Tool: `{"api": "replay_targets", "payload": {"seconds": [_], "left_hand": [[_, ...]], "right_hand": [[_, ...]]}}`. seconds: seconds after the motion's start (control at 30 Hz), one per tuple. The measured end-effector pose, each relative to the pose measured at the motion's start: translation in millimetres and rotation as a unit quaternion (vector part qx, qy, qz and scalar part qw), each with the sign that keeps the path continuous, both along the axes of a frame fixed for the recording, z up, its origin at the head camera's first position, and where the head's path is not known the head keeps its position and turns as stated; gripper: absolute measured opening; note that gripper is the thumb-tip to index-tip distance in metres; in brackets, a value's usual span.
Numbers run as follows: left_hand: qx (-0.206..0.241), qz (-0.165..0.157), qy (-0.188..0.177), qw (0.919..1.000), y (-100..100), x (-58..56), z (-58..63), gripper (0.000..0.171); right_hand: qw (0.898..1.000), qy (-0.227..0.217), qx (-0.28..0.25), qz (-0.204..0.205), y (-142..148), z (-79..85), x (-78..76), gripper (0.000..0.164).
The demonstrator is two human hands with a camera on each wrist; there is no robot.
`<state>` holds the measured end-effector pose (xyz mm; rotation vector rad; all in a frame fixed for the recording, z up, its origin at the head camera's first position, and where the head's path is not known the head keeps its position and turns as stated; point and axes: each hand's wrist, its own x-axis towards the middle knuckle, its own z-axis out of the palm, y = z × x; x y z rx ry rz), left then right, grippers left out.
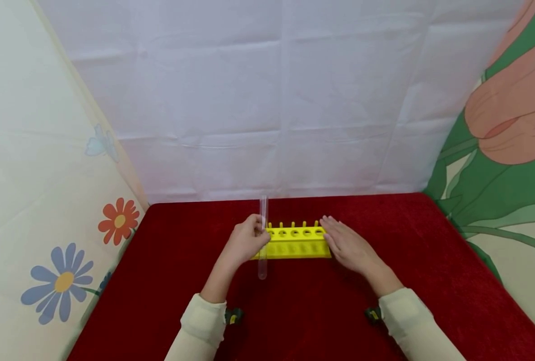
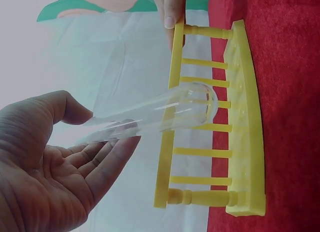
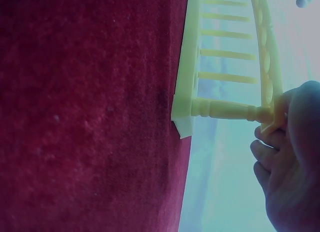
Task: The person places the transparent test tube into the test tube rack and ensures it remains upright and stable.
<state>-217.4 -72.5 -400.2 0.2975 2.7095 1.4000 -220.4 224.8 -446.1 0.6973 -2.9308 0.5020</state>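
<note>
My left hand (image 1: 242,244) pinches a clear glass test tube (image 1: 262,268) between thumb and fingers. The tube stands nearly upright in front of the left end of a yellow test tube rack (image 1: 296,249), its rounded bottom downward and outside the rack's holes. In the left wrist view, the tube's rounded end (image 2: 202,104) overlaps the rack (image 2: 245,122). At the rack's right end, my right hand (image 1: 350,248) grips the corner of the top plate; the right wrist view shows its thumb and fingers (image 3: 265,152) on either side of that corner.
Beneath the rack is a table with a dark red cloth (image 1: 303,311). A white sheet (image 1: 272,100) hangs behind it, and flower-patterned panels (image 1: 515,200) flank both sides. Small black devices (image 1: 234,316) sit at both wrists. Short yellow pegs line the rack's back.
</note>
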Motion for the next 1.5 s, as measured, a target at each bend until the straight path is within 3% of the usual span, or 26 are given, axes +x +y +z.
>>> {"api": "replay_targets", "payload": {"seconds": [0.63, 1.5], "left_hand": [[0.046, -0.012, 0.022, 0.9986, 11.8, -2.8, 0.1, 0.025], [0.079, -0.016, 0.039, 0.996, 31.1, -11.8, 10.3, 0.029]], "right_hand": [[1.0, 0.002, 0.002, 0.003, 0.1, -1.6, -1.2, 0.049], [1.0, -0.001, 0.006, -0.001, -0.4, 1.2, -0.5, 0.049]]}}
